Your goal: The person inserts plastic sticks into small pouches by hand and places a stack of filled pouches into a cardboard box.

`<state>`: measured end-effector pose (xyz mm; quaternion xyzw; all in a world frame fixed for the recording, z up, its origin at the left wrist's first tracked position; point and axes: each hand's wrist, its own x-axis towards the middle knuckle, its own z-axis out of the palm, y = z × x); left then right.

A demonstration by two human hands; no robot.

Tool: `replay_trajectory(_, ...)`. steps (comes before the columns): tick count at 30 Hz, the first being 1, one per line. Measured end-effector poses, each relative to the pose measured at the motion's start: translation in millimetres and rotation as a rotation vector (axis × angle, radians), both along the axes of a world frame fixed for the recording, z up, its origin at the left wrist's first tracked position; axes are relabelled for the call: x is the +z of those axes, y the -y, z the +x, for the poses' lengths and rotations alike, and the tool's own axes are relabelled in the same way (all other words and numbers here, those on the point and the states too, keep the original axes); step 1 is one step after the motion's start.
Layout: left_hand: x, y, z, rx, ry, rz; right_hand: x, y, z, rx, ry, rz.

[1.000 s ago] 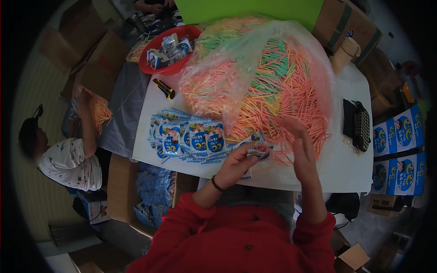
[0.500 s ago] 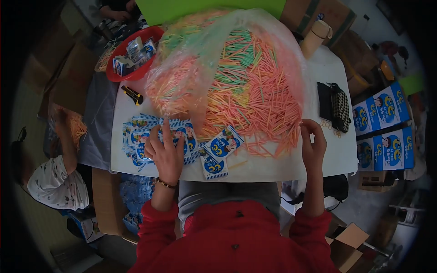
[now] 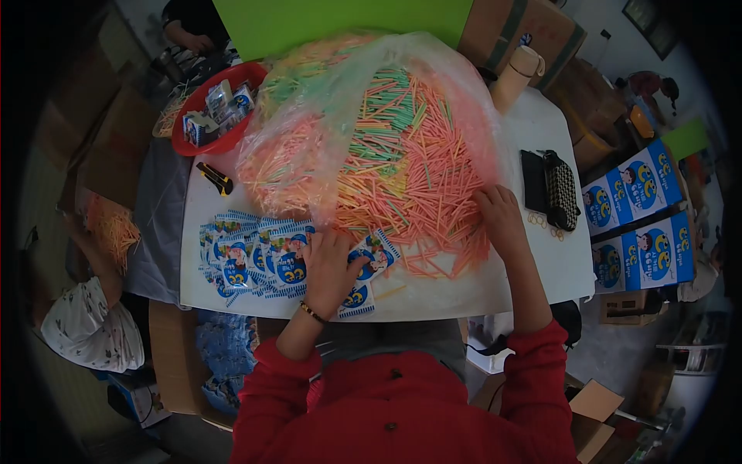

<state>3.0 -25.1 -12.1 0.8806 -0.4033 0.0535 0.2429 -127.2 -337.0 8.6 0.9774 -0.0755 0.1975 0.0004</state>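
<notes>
Partly open, left grip (image 3: 328, 271) over packets (image 3: 284, 264) (right grip (image 3: 499, 218) at sticks (image 3: 437, 170)).

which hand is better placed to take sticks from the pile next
Right, most likely: the right hand is at the right edge of the pile of sticks, while the left hand is over by the printed packets.

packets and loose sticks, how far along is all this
Looks done: many packets lie piled on the table; whether they are filled, I can't tell.
In hand: the left hand is at the packets, the right hand at the sticks' edge.
Left over: a big heap of loose sticks, partly under clear plastic.
</notes>
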Motion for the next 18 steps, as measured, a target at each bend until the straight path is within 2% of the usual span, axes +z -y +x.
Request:
replay_trajectory(3,-1.2,-0.1,5.3,-0.024,-0.061,-0.012,-3.2,9.5,1.6,0.038,0.003,0.081)
replay_trajectory(5,-7.6,-0.3,6.9,-0.045,-0.058,-0.129,-4.9,12.1,3.1,0.052,0.01,0.138)
replay_trajectory(8,2.8,-1.5,5.8,-0.058,-0.007,-0.157,15.6,0.7,1.9,0.064,0.119,0.176)
replay_trajectory(10,7.9,-1.2,7.0,-0.054,-0.022,-0.204,27.2,-20.5,-0.6,-0.145,0.197,0.863)
replay_trajectory(11,9.5,-0.5,8.0,-0.055,-0.03,-0.263,22.7,-28.7,-0.1,-0.14,0.197,0.868)
replay_trajectory(12,9.2,-1.8,6.4,-0.052,-0.029,-0.256,15.4,-38.5,-1.4,-0.046,0.358,1.184)
replay_trajectory(13,8.0,-2.2,4.7,-0.002,-0.399,-0.432,9.4,-49.2,-1.9,0.058,0.525,1.492)
replay_trajectory(14,6.7,-2.2,3.0,0.05,-0.774,-0.604,2.6,-65.4,-1.9,0.061,0.523,1.495)
replay_trajectory(15,5.4,-0.7,3.1,0.055,-0.771,-0.606,-3.3,-85.2,-0.1,0.107,0.531,1.561)
replay_trajectory(17,3.3,0.9,5.7,-0.095,-0.581,-0.629,-27.5,-104.7,-3.7,0.159,0.534,1.635)
replay_trajectory(18,2.7,-0.3,7.3,-0.089,-0.578,-0.623,-48.7,-111.2,-5.6,0.118,0.393,1.443)
